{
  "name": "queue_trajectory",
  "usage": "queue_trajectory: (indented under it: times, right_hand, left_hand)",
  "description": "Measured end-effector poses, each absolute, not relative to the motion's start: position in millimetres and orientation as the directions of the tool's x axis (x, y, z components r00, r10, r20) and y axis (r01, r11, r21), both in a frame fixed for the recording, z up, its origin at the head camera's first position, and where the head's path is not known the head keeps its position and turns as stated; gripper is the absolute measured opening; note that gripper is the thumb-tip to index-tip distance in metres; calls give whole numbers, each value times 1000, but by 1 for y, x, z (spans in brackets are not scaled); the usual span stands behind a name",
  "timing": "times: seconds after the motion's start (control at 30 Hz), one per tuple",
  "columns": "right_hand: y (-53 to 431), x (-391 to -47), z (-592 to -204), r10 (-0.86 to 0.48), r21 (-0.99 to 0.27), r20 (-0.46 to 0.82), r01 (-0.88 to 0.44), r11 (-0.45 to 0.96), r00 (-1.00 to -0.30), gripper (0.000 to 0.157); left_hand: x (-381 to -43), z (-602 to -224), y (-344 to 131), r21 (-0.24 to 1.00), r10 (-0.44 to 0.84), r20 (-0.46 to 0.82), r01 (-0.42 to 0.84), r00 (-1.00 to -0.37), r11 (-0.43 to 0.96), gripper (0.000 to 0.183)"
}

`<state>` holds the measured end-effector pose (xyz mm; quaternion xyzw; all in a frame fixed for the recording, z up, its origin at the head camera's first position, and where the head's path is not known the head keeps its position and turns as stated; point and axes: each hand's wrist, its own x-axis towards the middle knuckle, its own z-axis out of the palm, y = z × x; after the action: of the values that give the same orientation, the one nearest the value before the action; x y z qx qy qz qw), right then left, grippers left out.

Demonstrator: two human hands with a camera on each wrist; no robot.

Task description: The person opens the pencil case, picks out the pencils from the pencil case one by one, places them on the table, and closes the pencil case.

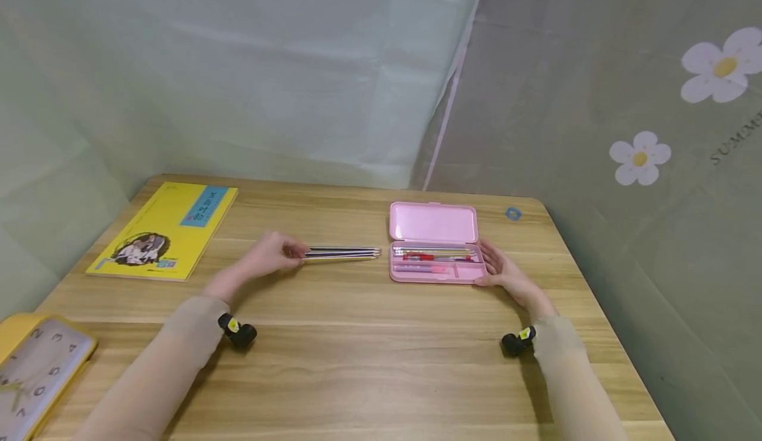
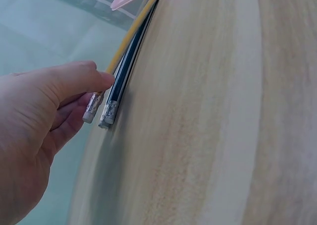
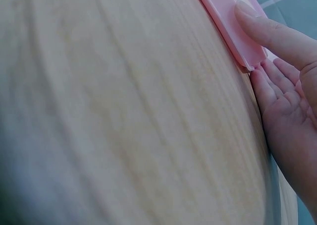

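At the table's middle my left hand point(image 1: 275, 251) pinches a yellow pencil point(image 2: 130, 36) close to its eraser end, between thumb and fingers. Dark striped pencils point(image 2: 120, 76) lie alongside it, with the sharpened tips toward a pink pencil case point(image 1: 437, 281). The case lies with its lid point(image 1: 434, 221) raised back, and holds pencils point(image 1: 458, 252), a red pen point(image 1: 419, 256) and a pinkish marker point(image 1: 423, 269). My right hand point(image 1: 509, 277) holds the case by its right end. Its thumb point(image 3: 255, 23) rests against the near wall while the other fingers point(image 3: 277, 75) reach along the end.
A yellow book point(image 1: 178, 229) lies at the back left of the wooden table point(image 1: 357, 361). On the left near side stands a yellow clock point(image 1: 65, 335). Toward the back right corner is a small blue ring-shaped object point(image 1: 513, 213). Curtains hang behind the table.
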<state>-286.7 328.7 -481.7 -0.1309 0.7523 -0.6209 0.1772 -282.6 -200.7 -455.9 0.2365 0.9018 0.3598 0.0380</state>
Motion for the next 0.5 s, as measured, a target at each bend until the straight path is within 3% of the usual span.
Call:
queue_trajectory:
  times: [0.5]
  right_hand:
    - [328,-286,-480,-417,-977,-113,25,210,-902,99]
  left_hand:
    - [-284,-455,-199,625,494,101,442,-863,643,21]
